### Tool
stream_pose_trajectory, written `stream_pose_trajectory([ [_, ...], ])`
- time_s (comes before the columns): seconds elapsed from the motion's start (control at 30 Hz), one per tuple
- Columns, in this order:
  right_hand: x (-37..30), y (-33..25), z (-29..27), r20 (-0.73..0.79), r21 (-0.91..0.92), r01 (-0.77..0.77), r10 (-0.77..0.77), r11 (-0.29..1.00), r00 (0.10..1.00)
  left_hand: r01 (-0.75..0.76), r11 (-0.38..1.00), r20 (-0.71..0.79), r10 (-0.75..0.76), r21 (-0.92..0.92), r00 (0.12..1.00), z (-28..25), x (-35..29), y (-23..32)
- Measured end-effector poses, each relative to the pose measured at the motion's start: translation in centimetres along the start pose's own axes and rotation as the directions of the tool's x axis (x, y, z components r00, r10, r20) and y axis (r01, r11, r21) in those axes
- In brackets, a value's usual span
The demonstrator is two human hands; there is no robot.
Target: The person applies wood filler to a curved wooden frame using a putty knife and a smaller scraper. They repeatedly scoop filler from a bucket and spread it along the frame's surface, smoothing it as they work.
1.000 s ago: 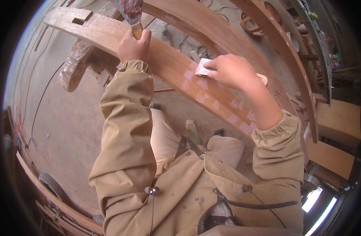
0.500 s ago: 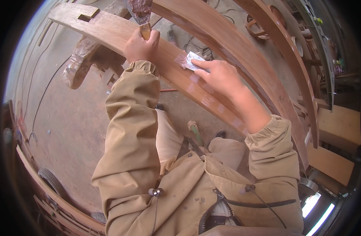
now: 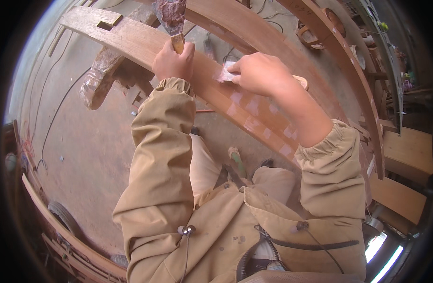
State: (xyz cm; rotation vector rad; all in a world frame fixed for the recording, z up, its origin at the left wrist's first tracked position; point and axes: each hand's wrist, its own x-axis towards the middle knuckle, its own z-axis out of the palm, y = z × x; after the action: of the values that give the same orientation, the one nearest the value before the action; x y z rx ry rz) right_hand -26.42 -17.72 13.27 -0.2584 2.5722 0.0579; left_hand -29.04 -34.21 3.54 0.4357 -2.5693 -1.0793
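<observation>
My left hand is closed round the short wooden handle of a putty knife, whose wide blade carries a lump of reddish-pink putty. It rests at the near edge of a long, slightly curved wooden board. My right hand grips a small pale scraper at the fingertips, against a pink smear of putty on the board. The fingers partly cover the scraper. Several pinkish patches mark the board below that hand. A tan rounded piece behind my right wrist cannot be made out.
A rectangular notch is cut through the board's far left end. A rough wooden support stands under it. More curved boards stretch along the right. A tyre lies at lower left, and cables cross the floor.
My right hand has rolled over and its forefinger has curled in, with the scraper still on the smear. The left hand and putty knife have shifted slightly right and down in view.
</observation>
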Motion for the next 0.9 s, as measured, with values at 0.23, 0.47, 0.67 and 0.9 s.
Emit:
stream_pose_trajectory([
  [0.23,-0.7,0.1,0.2,0.052,-0.086,-0.001,0.005,0.996,0.999,-0.014,1.000,-0.007,0.014,-0.001,1.000,0.1,0.2,-0.2],
  [0.47,-4.1,2.6,0.2,-0.018,0.234,-0.027,0.032,0.972,0.999,0.007,0.999,0.006,-0.006,-0.051,1.000,0.3,0.1,-0.1],
  [0.67,-6.4,0.8,4.3,-0.172,0.376,0.136,-0.075,0.916,0.982,-0.002,0.999,-0.012,0.002,-0.040,1.000,-0.1,-0.1,0.1],
  [0.9,-7.9,0.2,7.3,-0.253,0.262,0.131,-0.063,0.956,0.966,0.038,0.999,0.065,-0.037,-0.025,0.997,-0.5,0.0,0.2],
])
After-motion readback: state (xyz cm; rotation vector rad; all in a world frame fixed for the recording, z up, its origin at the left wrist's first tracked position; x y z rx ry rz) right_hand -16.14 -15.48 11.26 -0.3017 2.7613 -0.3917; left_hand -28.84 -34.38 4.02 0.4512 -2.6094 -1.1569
